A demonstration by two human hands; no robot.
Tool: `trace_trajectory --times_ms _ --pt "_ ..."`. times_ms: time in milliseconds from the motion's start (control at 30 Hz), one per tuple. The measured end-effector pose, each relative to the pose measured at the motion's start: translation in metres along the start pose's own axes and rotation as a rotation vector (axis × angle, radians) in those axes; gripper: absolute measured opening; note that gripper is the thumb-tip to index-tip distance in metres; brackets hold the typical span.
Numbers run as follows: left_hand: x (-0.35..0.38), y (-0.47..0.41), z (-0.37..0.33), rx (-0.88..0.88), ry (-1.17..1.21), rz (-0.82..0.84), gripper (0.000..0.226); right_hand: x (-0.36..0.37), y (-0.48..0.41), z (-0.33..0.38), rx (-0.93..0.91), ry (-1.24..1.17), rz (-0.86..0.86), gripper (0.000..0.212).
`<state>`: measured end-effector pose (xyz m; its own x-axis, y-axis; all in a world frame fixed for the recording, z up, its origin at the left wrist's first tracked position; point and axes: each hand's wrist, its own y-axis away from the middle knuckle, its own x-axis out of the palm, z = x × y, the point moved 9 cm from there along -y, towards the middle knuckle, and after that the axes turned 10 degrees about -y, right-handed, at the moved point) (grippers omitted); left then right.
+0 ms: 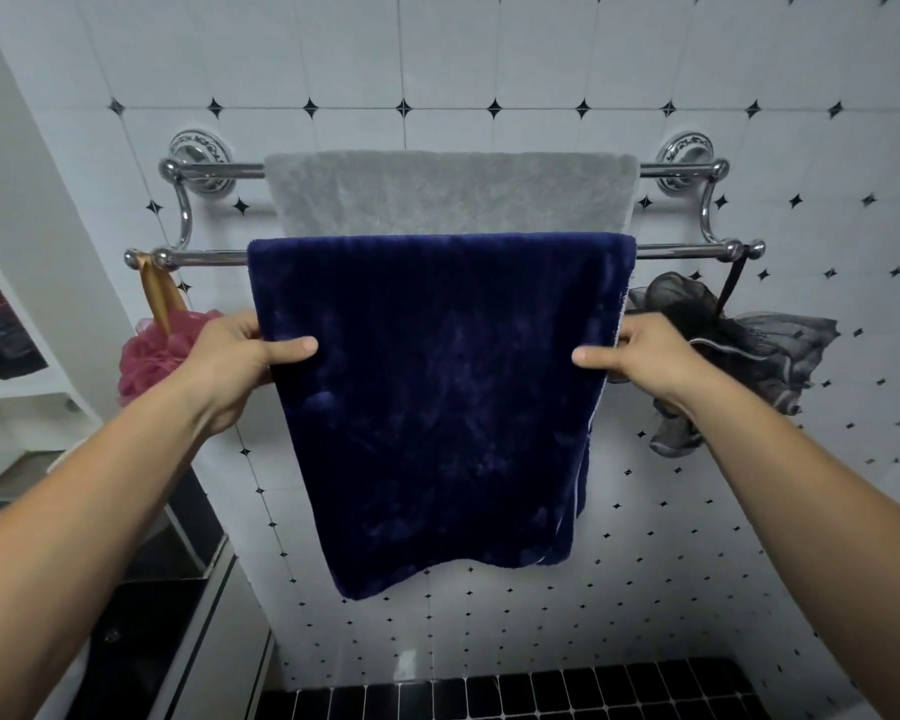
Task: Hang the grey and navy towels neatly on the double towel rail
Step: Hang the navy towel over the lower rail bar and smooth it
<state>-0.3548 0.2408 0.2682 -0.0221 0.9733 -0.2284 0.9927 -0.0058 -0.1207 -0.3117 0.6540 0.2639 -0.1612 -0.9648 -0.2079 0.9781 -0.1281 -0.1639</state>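
Bare forearms reach in from both lower corners toward a wall-mounted chrome double towel rail (pixel 204 258). Left hand (pixel 240 356) and right hand (pixel 640 350) each pinch a side edge of the plush, ribbed navy towel (pixel 427 397): thumb laid flat across the front face, remaining fingers curled out of sight behind the cloth. Navy towel: draped over the lower, front bar, with the front flap hanging well below the hands. Its lower hem is wavy and sloping, lower at the left corner than at the right, and a second layer shows past the right edge. Fleecy pale grey towel (pixel 448 194): folded over the upper, rear bar beside the wall, top fold straight, lower part hidden behind the navy one. Pink mesh bath sponge (pixel 146 356) on a gold ribbon hangs from the left end of the front bar; black mesh bath sponge (pixel 759 345) on a dark cord hangs from the right end. White wall tiles (pixel 437 59) with small black diamond insets lie behind. Step in hand, as judged: final squaring of the navy towel, both towels being already on their bars. Next move probably calls for an even downward and outward tug from both hands to level the hem and align the layers, lightly enough that the cloth does not slide off the bar
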Motion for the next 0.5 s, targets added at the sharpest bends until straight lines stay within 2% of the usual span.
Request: trace_trajectory --times_ms 100,233,333,433,500 --pt "0.002 0.000 0.001 -0.014 0.001 0.009 0.032 -0.006 -0.001 -0.020 0.068 -0.001 -0.031 0.016" --pt "-0.006 -0.008 0.001 -0.037 0.049 -0.013 0.035 -0.016 -0.007 -0.025 0.060 0.016 -0.106 0.019" --pt "-0.004 -0.010 0.000 -0.026 0.066 -0.022 0.034 -0.017 -0.008 -0.027 0.035 0.000 -0.178 0.006" --pt "-0.003 -0.008 -0.001 0.012 0.085 0.013 0.035 -0.024 -0.009 -0.027 0.005 -0.043 -0.260 0.020" --pt "-0.004 -0.007 0.001 0.043 0.100 0.056 0.033 -0.028 -0.011 -0.026 -0.010 -0.062 -0.284 0.018"
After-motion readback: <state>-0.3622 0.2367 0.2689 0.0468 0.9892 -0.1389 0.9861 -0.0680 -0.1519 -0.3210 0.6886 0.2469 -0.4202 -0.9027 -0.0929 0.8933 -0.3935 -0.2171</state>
